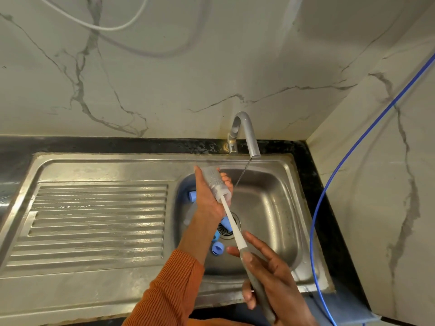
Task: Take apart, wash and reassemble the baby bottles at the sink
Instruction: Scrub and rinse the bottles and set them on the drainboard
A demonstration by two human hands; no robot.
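A: From the head camera, where does the bottle (214,182) sit relative to the tap (244,135)?

B: Just below and to the left of its spout, over the basin of the sink (280,208). The left hand (208,196) has its fingers curled round the clear body, holding it tilted with the mouth pointing down toward the person, probably so the brush (231,220) can slide straight in.

A: And the brush?

B: Its head is inside the bottle; the white stem runs out of the mouth down to a grey handle. The right hand (270,271) holds that handle, fingers and thumb wrapped loosely around it with the index finger stretched along it, likely for steering the strokes.

A: Is water running?

B: A thin stream falls from the tap, passing just right of the bottle without clearly touching it. That may keep rinse water ready.

A: The other parts?

B: Blue pieces (217,248) lie on the basin floor left of the drain (229,225), below the tap, some partly hidden by the left arm. They seem set aside there for washing, so reassembly looks some way off.
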